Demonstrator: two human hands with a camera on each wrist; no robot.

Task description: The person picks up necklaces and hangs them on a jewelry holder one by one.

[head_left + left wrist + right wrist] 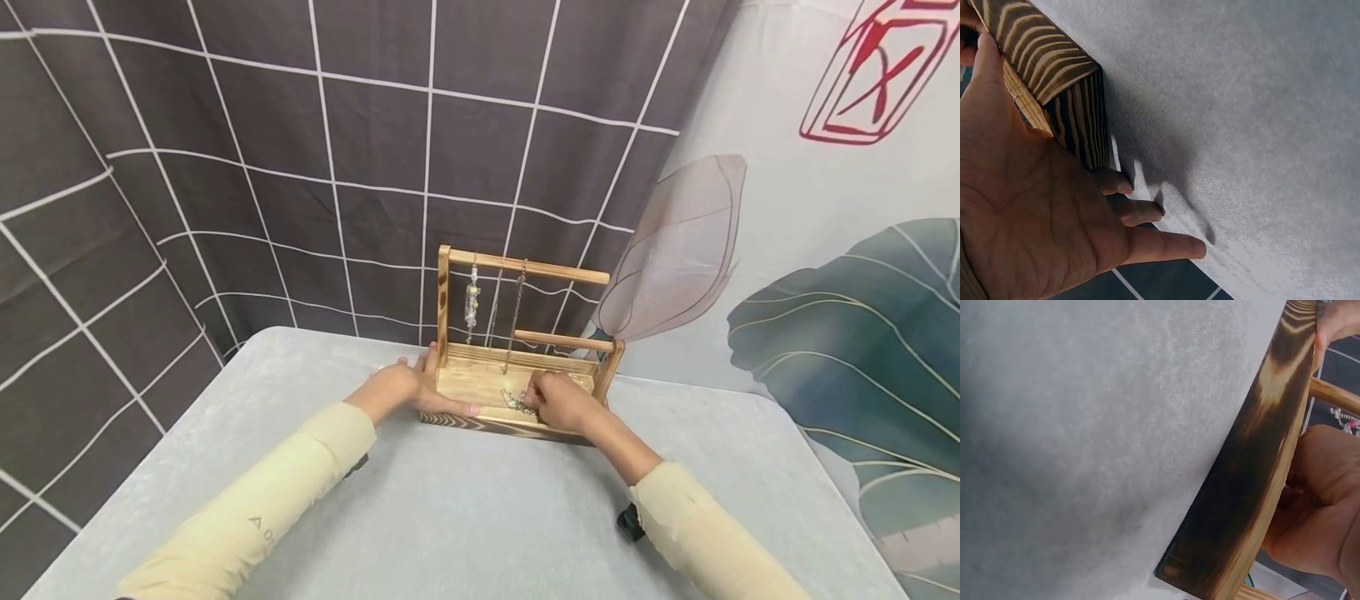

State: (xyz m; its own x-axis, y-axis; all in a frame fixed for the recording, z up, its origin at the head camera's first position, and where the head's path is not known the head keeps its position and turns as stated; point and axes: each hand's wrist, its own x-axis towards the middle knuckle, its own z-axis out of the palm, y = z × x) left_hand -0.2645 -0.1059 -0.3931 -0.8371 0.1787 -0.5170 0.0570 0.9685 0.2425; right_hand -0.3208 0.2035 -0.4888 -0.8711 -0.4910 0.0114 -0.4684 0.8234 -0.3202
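Our left hand [405, 387] steadied the wooden stand [495, 392] (fingers straight); our right hand [558, 400] pinched a chain [517, 403] on its base.

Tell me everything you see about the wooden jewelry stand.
The wooden jewelry stand looks like burnt-grain pine: a flat tray base, two posts, a high rod and a lower rod. It stands upright near the far edge of the grey table. Chains hang from the high rod. The left hand touches its left end; the right hand picks at a chain in the tray.

Bright even indoor light, soft shadows; head view bowed at edges; wrist views slightly blurred up close
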